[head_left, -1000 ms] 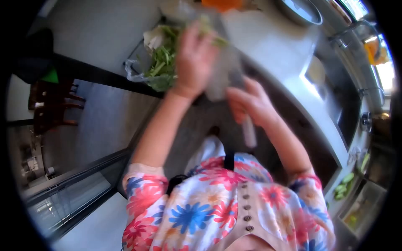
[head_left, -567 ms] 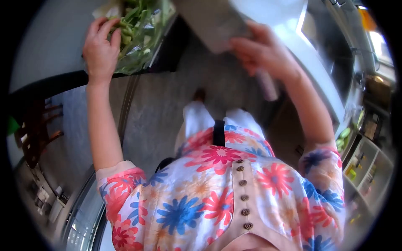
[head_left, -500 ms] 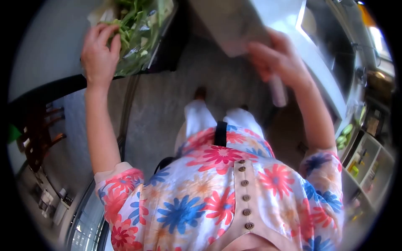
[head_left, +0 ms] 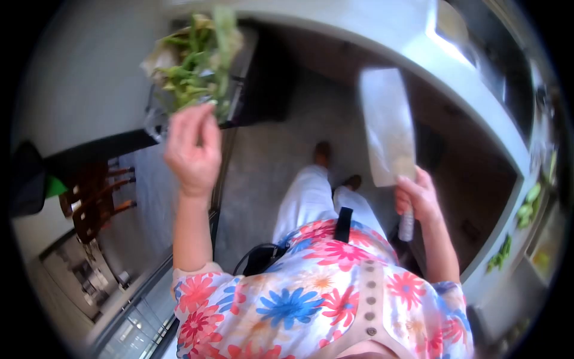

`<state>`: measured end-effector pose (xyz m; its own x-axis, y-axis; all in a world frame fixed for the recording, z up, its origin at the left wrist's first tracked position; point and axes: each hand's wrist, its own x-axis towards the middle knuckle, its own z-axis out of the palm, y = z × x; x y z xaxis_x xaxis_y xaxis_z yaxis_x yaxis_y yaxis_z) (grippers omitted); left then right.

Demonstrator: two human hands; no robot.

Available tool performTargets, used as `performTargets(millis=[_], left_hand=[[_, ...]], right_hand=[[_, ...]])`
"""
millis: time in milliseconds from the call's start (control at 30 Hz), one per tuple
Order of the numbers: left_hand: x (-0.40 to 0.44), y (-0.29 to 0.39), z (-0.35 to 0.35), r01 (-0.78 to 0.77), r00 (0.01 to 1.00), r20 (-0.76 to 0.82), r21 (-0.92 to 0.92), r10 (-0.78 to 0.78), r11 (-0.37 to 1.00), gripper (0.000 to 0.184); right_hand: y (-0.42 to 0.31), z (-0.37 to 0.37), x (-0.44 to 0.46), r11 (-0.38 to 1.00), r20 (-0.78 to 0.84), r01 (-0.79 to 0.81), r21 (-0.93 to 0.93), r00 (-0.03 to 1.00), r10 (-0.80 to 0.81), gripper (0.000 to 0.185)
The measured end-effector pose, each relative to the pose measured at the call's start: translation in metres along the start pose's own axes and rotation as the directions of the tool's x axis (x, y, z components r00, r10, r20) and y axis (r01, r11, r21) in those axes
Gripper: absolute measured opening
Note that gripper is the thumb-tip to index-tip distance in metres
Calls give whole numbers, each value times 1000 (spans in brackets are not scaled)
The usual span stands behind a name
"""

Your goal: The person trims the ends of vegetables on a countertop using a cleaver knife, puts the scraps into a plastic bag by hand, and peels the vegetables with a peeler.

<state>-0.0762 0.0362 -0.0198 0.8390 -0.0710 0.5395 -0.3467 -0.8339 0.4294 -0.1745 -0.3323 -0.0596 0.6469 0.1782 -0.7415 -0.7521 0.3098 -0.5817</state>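
Observation:
My right hand (head_left: 417,194) grips a cleaver (head_left: 387,128) by its pale handle, with the broad blade pointing up and away from me over the floor. The blade is wet-looking and smeared. At the left, my left hand (head_left: 194,146) is beside the near edge of a heap of green vegetable trimmings (head_left: 194,63). Its fingers are curled together in a pinch; whatever is between them, if anything, is too blurred to name. The trimmings lie in a clear plastic bag (head_left: 156,116) at the dark edge of a counter, and some pale leaves are among them.
A light grey counter (head_left: 454,78) curves from the far side round to my right. Green vegetables (head_left: 526,209) lie along its right part. Wooden chairs (head_left: 98,197) stand on the floor to the left, beyond the grey worktop (head_left: 78,96).
My right hand has brought the cleaver down and nearer to my body, blade now upright in view. My left hand has drawn back from among the trimmings to their near edge.

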Motion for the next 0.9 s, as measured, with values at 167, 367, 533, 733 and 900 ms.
performTargets(millis=[167, 367, 533, 733, 900], left_hand=[[-86, 12, 142, 25, 881, 463, -251, 98, 968, 11], [-228, -84, 361, 274, 476, 844, 124, -246, 954, 15], [-309, -132, 502, 114, 331, 901, 255, -279, 960, 23], [-397, -141, 610, 195, 113, 963, 219, -243, 956, 43], [-421, -134, 669, 178, 96, 946, 291, -311, 940, 47]], right_hand=[[96, -64, 26, 963, -118, -52, 265, 989, 86, 10], [224, -120, 38, 822, -242, -138, 553, 917, 316, 13], [333, -144, 59, 492, -145, -104, 865, 885, 442, 10], [376, -155, 74, 356, -91, -124, 926, 842, 531, 3], [380, -171, 67, 446, -152, -40, 894, 910, 385, 14]])
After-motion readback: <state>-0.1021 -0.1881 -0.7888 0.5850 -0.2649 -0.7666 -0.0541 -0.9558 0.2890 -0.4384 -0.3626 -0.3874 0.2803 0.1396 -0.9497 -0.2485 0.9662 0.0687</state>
